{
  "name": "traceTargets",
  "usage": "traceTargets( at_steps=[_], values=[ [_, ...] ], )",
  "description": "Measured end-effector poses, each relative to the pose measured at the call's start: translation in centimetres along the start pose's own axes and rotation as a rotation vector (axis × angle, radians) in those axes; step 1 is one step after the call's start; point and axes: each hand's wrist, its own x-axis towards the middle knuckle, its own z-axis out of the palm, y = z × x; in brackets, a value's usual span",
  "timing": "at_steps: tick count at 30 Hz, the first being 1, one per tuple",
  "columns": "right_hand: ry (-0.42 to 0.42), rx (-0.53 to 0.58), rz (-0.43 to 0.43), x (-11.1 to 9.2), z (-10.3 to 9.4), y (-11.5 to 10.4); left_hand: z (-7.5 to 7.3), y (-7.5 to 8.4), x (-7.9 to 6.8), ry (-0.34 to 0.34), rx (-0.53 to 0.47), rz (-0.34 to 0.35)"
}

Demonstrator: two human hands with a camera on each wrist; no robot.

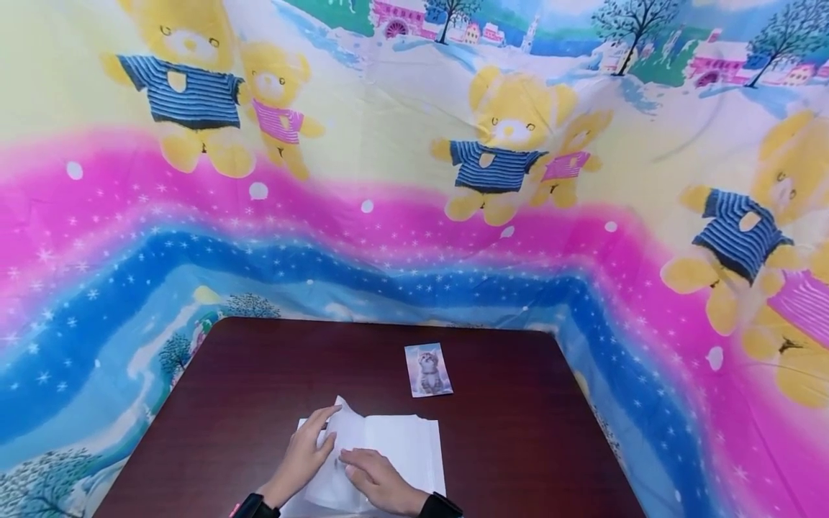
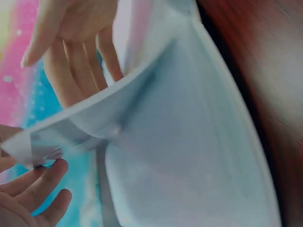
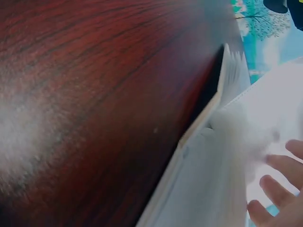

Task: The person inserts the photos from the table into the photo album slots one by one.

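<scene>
An album with white, sleeve-like pages (image 1: 404, 446) lies open near the front of the table. One translucent page (image 1: 346, 432) stands partly lifted and bent over its left half. My left hand (image 1: 304, 453) is at the left of this page, its fingers extended and passing behind the page edge in the left wrist view, the thumb apart. My right hand (image 1: 382, 482) lies low over the album, its fingers (image 3: 279, 165) loosely extended and spread, fingertips at the lifted page. Beyond the album, a kitten picture card (image 1: 429, 370) lies flat on the table.
The dark reddish-brown table (image 1: 518, 432) has rounded far corners. Cloth printed with teddy bears (image 1: 499, 158) and snow scenes hangs behind it and along both sides. Dark bands (image 1: 440, 506) sit on both wrists.
</scene>
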Motion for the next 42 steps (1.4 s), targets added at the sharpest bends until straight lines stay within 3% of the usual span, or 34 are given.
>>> traceTargets(
  at_steps=[6, 12, 14, 22, 24, 26, 29, 32, 36, 39, 42],
  values=[
    [-0.032, -0.122, -0.036, -0.8, 0.8, 0.6, 0.2, -2.1, -1.6, 0.020, 0.151, -0.037],
    [-0.015, -0.110, -0.009, -1.6, 0.3, 0.8, 0.5, -3.8, -2.9, 0.008, 0.214, -0.047],
    [-0.010, -0.089, 0.014, -1.9, 0.0, 0.9, 0.6, -4.2, -3.3, -0.019, 0.226, -0.069],
    [0.065, 0.014, 0.071, -3.3, -0.8, 1.7, 0.8, -3.9, -3.6, -0.267, 0.337, -0.225],
    [0.088, 0.055, 0.071, -3.5, -1.1, 1.9, 1.0, -3.5, -3.4, -0.277, 0.369, -0.202],
    [0.115, 0.097, 0.087, -3.4, -1.5, 2.2, 1.5, -3.0, -3.3, -0.248, 0.380, -0.136],
    [0.161, 0.181, 0.175, -2.8, -3.0, 2.3, 3.0, -2.4, -3.3, -0.161, 0.345, 0.032],
    [0.216, 0.271, 0.303, -1.7, -5.9, 2.0, 5.1, -1.6, -3.5, -0.115, 0.296, 0.190],
    [0.326, 0.309, 0.465, -0.9, -9.1, 4.7, 6.9, 0.3, -3.6, -0.248, 0.294, 0.237],
    [0.413, 0.244, 0.591, -0.9, -10.1, 8.7, 7.3, 1.3, -3.5, -0.357, 0.316, 0.218],
    [0.475, 0.143, 0.676, -1.0, -10.9, 11.5, 7.5, 1.9, -3.4, -0.389, 0.319, 0.225]
  ],
)
